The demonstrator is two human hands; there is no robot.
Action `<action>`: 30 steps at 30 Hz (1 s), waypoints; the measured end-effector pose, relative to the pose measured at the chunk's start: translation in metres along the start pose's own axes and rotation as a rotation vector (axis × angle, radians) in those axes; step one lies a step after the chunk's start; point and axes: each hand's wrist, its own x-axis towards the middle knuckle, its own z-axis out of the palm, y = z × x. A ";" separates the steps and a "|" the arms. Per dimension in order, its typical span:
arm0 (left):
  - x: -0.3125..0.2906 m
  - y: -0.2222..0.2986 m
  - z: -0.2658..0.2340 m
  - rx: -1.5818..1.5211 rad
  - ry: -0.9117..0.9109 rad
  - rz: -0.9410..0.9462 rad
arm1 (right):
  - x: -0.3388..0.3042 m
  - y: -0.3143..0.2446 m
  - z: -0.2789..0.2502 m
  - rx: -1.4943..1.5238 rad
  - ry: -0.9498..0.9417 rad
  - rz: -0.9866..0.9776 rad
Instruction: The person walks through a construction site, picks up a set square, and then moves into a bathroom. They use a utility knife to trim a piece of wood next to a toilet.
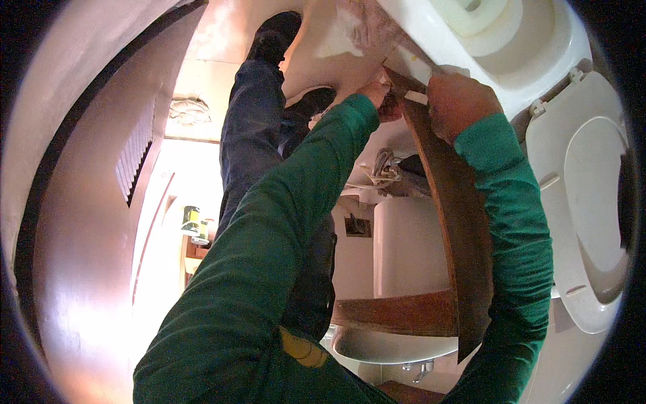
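A long brown wooden board (464, 222) runs from the toilet's side down toward the sink, and a wooden crosspiece (397, 313) meets it near its lower end. My left hand (375, 91) is closed at the board's upper end, beside a small reddish patch; what its fingers hold is hidden. My right hand (461, 104) is closed against the other side of the same end, its fingertips mostly out of sight. Between the hands, a small white strip (416, 97) lies across the board's end. Green sleeves cover both my arms.
A white toilet (491, 67) stands at the upper right, its raised seat (595, 202) beside my right arm. A white pedestal (410, 249), a sink (390, 347) and a tap (422, 370) are at lower middle. A vented door (87, 222) and cans (192, 219) are left.
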 end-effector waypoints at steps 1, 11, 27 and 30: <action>0.009 -0.001 -0.010 -0.012 -0.028 -0.017 | 0.003 -0.001 -0.001 0.010 0.016 -0.020; -0.035 0.014 0.012 -0.100 0.015 -0.038 | 0.004 0.011 0.002 0.032 0.070 -0.073; 0.028 -0.014 -0.026 -0.226 -0.015 -0.056 | 0.002 -0.020 0.003 0.088 -0.096 0.051; -0.024 0.001 0.021 -0.085 0.022 -0.059 | -0.004 0.010 0.007 0.033 -0.123 0.092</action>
